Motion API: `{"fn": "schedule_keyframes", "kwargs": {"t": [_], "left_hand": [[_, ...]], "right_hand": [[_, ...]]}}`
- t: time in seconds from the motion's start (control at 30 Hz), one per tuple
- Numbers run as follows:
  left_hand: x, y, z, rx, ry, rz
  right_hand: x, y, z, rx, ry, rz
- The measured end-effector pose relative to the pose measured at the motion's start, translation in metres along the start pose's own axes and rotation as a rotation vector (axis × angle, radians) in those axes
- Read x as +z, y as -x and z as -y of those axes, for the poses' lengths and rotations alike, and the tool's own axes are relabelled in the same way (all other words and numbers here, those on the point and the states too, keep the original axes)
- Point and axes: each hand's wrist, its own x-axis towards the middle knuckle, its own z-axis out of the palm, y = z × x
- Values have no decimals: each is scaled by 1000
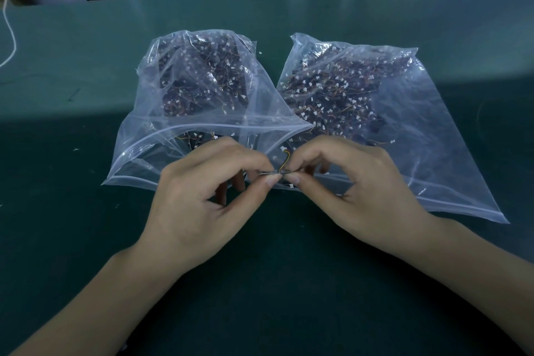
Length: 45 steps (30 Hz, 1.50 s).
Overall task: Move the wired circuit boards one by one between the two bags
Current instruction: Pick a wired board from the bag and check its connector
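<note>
A: Where's the board?
B: 1 circuit board [276,173] is pinched between left hand [202,199] and right hand [344,188], just in front of the left bag [161,95].
A: Progress?
B: Midway, I'd judge; that bag and the right bag [404,113] beside it both hold many.

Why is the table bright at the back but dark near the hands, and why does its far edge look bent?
Head view: a shadow band covers the near green table; light reaches the far part. The wide-angle lens bows the far edge. Both clear bags show glare streaks; the left hand and right hand stay sharp.
</note>
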Motion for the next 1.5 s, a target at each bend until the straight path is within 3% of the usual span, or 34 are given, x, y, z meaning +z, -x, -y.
{"fn": "schedule_keyframes", "kwargs": {"t": [0.43, 0.67, 0.97, 1.3, 1.5], "left_hand": [[3, 2, 2, 2, -3, -19], [-3, 0, 3, -51, 9, -127], [2, 3, 7, -11, 4, 43], [8, 2, 21, 221, -281, 7], [12, 2, 17, 158, -502, 127]], "right_hand": [[-3, -1, 2, 7, 31, -14], [2, 0, -5, 57, 233, 76], [-3, -1, -6, 116, 147, -105], [-4, -1, -4, 92, 116, -142], [-1, 0, -2, 96, 123, -139]]}}
